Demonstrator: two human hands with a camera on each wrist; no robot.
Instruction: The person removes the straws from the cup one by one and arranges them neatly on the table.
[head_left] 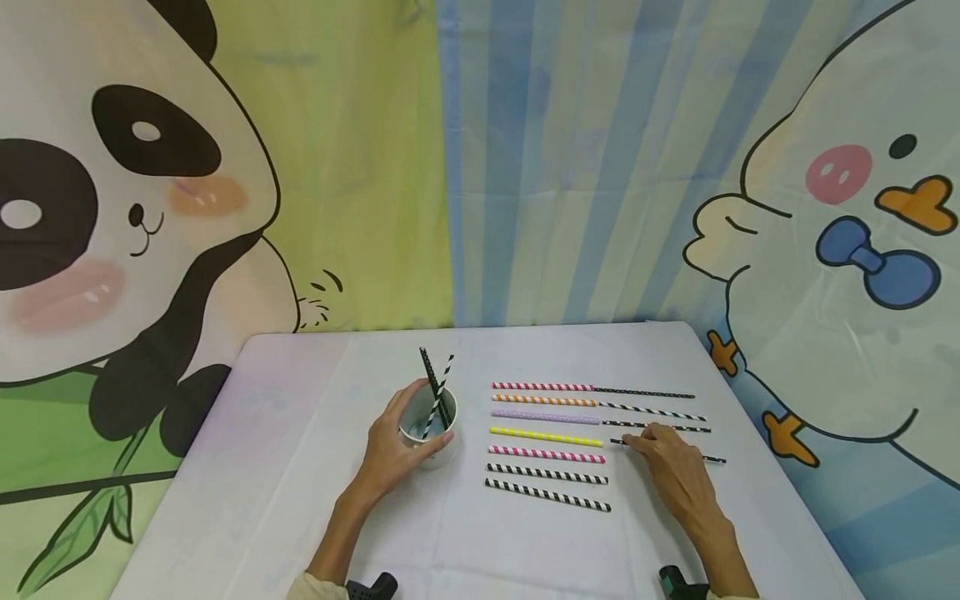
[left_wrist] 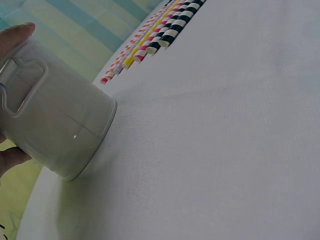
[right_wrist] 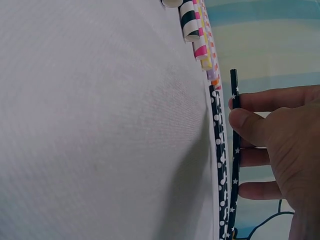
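Observation:
My left hand (head_left: 390, 446) grips a white mug (left_wrist: 70, 115) near its rim, fingers on the far side and thumb across the near side. Slim black-and-white straws (head_left: 428, 367) lean out of the mug. Between thumb and fingers my right hand (right_wrist: 295, 140) pinches a slim black straw with white stars (right_wrist: 236, 162). In the head view that straw (head_left: 714, 459) lies level with the right end of a yellow striped straw (head_left: 546, 437). Just beside it in the right wrist view is a black straw with white dots (right_wrist: 218, 130).
Thicker straws lie in a column: red-striped (head_left: 542, 386), orange-striped (head_left: 543, 401), purple (head_left: 546, 416), pink-striped (head_left: 546, 454) and two black-striped (head_left: 547, 493). Slim black straws (head_left: 652, 411) continue the top three rows rightward. A cartoon-printed curtain (head_left: 555, 167) hangs behind the white table (head_left: 285, 467).

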